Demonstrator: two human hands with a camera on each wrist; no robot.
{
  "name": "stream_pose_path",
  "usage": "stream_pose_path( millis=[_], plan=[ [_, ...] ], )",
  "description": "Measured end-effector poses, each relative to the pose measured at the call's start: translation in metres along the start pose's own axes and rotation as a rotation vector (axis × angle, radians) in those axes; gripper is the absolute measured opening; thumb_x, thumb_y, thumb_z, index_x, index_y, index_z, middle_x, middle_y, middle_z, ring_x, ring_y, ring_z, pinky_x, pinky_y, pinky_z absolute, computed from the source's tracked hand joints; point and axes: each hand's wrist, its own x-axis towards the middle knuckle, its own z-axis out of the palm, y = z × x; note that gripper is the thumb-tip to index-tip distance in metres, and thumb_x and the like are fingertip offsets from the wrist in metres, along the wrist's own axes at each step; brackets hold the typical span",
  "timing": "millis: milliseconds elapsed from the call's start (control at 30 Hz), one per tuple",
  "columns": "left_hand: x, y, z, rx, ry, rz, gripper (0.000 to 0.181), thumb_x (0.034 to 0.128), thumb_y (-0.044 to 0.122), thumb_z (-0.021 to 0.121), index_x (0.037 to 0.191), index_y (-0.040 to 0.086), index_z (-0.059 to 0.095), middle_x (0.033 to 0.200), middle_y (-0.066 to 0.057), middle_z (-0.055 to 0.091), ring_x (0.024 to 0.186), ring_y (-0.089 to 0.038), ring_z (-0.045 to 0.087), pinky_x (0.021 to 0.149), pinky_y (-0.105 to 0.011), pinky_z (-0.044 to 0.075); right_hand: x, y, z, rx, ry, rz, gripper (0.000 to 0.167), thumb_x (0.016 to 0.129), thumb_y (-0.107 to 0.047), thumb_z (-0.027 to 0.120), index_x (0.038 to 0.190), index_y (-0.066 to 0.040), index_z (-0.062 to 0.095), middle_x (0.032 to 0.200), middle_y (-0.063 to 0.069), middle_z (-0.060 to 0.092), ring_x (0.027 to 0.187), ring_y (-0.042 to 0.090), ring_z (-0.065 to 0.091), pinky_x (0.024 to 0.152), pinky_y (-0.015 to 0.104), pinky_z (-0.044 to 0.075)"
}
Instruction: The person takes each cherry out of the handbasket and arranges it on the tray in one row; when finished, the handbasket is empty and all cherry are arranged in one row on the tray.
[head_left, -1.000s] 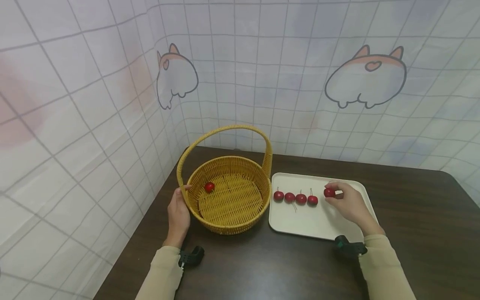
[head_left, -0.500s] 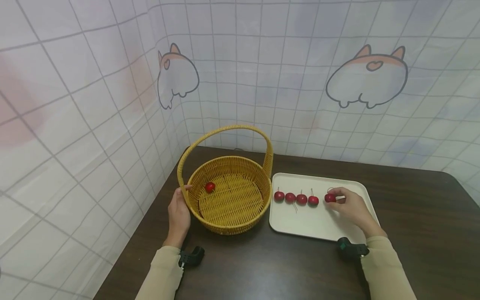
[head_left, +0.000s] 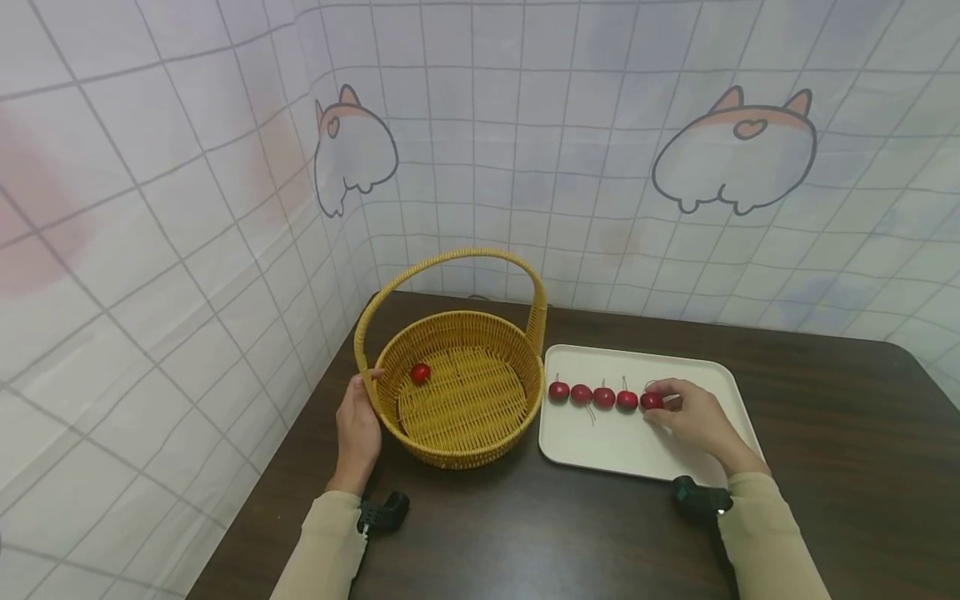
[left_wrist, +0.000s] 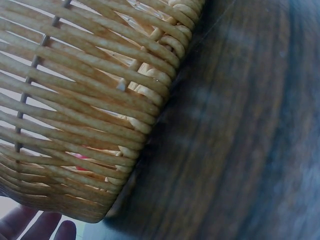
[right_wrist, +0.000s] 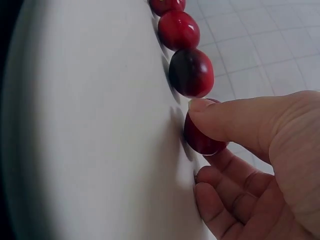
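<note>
A round yellow wicker basket point(head_left: 461, 454) with a tall arched handle stands left of centre, and one red cherry point(head_left: 420, 373) lies inside it. My left hand point(head_left: 358, 429) holds the basket's left rim; in the left wrist view its fingertips point(left_wrist: 45, 227) show beside the woven wall. On a white tray point(head_left: 600, 450), several cherries point(head_left: 603, 398) lie in a row with thin stems. At the row's right end my right hand point(head_left: 693, 417) pinches another cherry point(right_wrist: 205, 132) between thumb and fingers, close by its neighbour and down at the tray surface.
The dark brown wooden table point(head_left: 487, 533) ends at a white gridded cloth point(head_left: 570, 167) behind and on the left. Black wrist cameras point(head_left: 697, 496) are strapped to both wrists.
My right hand has lowered its cherry and moved it left, up against the end of the row. My left hand and the basket have stayed in place.
</note>
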Motion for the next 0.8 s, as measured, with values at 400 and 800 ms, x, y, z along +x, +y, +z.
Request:
stream_pose_path(
  millis=[400,800],
  plan=[
    [-0.0004,-0.0006,0.0002,0.013,-0.003,-0.004,0.051,0.1088,0.036,0.020,0.125,0.005,0.057,0.132,-0.015,0.057,0.117,-0.031,0.053,0.094,-0.047,0.039,-0.0018,-0.0028,-0.0019,0.007,-0.034,0.026,0.044,0.085,-0.021,0.076,0.121,-0.003,0.061,0.112,0.018,0.065,0.097,0.030,0.062,0.073,0.032,0.048],
    [-0.0002,-0.0011,0.0006,0.007,-0.006,-0.013,0.051,0.1086,0.038,0.021,0.125,0.006,0.057,0.133,-0.014,0.056,0.119,-0.031,0.052,0.096,-0.048,0.039,-0.0029,-0.0037,-0.0057,0.014,-0.057,0.023,0.047,0.085,-0.023,0.076,0.125,-0.004,0.060,0.120,0.019,0.063,0.103,0.035,0.062,0.079,0.042,0.052]
  ],
)
